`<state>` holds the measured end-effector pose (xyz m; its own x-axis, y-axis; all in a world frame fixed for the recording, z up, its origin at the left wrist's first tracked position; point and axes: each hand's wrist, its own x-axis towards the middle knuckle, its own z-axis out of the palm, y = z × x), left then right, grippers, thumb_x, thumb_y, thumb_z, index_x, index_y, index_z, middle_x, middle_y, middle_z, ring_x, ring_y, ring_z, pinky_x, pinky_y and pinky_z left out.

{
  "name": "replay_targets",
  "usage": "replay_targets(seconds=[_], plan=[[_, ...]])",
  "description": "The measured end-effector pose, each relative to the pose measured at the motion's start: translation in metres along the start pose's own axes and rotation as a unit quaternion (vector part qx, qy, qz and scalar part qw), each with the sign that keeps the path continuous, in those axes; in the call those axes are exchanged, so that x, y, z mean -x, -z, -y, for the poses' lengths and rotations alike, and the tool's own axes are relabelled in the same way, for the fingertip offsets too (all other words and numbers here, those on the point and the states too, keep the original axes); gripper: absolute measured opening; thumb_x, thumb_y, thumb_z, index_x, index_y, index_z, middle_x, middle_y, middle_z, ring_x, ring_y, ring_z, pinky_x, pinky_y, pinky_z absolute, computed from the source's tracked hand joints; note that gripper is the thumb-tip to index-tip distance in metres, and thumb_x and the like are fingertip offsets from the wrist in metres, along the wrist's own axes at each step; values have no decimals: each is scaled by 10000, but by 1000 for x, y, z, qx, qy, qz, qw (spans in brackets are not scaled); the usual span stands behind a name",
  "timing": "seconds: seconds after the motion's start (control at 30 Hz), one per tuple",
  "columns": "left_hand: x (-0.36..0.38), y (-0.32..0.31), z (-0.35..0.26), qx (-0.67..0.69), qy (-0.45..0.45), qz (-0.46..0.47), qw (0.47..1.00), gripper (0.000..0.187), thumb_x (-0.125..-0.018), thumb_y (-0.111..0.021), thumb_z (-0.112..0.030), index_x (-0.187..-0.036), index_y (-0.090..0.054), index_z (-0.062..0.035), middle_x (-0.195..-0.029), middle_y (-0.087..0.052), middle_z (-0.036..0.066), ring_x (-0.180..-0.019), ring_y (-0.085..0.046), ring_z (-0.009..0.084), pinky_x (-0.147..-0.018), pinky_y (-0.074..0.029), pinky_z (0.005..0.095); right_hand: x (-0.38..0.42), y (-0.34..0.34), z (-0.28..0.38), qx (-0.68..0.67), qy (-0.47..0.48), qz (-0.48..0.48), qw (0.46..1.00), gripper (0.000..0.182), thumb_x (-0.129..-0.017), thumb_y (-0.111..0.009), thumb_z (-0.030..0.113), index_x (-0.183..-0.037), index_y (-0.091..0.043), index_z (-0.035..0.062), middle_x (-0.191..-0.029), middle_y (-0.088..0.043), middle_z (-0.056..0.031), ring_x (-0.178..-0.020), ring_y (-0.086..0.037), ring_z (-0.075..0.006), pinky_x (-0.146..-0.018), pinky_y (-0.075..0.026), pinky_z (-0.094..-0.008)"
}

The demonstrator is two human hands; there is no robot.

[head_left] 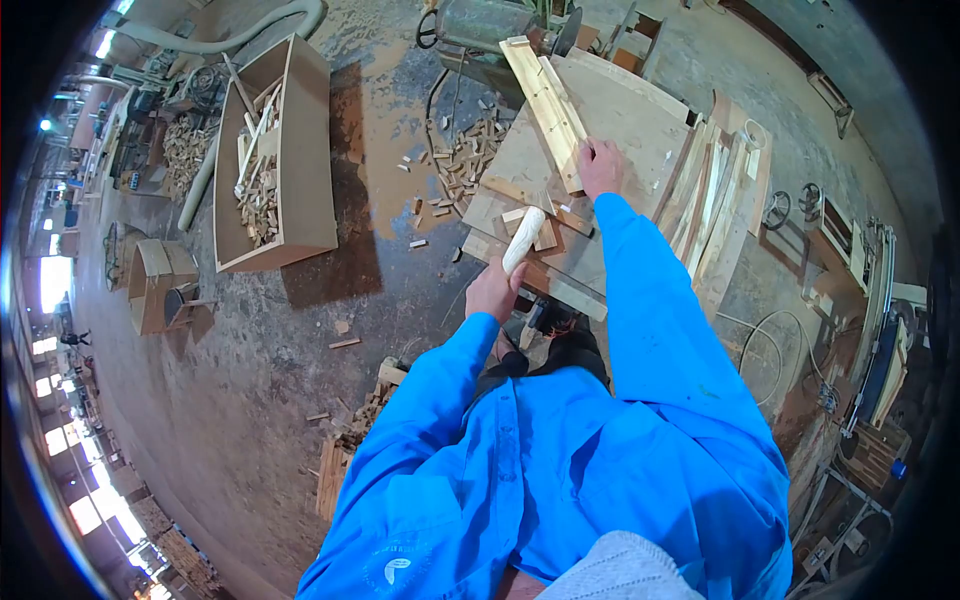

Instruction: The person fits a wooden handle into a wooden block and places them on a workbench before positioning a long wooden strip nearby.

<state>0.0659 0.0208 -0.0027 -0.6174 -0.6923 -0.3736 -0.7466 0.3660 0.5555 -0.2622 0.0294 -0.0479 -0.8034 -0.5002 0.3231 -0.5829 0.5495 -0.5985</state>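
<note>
My left hand is closed round the lower end of a pale rounded stick, which points up and away over the near edge of the worktable. My right hand grips the near end of a long light wooden board with a raised strip along it. The board lies slanted across the table, its far end by the machine. Small wood pieces rest on the table just beyond the stick.
Long thin strips lie on the table's right side. Offcuts are heaped on the floor left of the table. Farther left stands a large wooden box with scraps inside. A machine with a disc stands at the far edge.
</note>
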Motion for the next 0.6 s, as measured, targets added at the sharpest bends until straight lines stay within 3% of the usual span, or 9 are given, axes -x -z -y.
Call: replay_targets(seconds=[0.4,0.6], plan=[[-44,-9,-28,-44,7,-10,999,609,-1043,-560,-614,-1130,-601,-13,-996,-741,296,-977,-708,506,-826,-548,606,-49,-2,-21,1,-6,-2,1000,269,-1003,-654,302,-1126,-767,90,-1102,-668,-171,-1055,-638,-403,-944,-508,-529],[-51,-7,-40,-36,-4,-23,999,593,-1049,-568,-582,-1214,-601,-14,-1024,-739,307,-988,-701,515,-834,-542,611,-61,5,-23,2,-9,19,1000,294,-995,-655,292,-1168,-761,79,-1106,-668,-189,-1073,-647,-406,-963,-517,-527]])
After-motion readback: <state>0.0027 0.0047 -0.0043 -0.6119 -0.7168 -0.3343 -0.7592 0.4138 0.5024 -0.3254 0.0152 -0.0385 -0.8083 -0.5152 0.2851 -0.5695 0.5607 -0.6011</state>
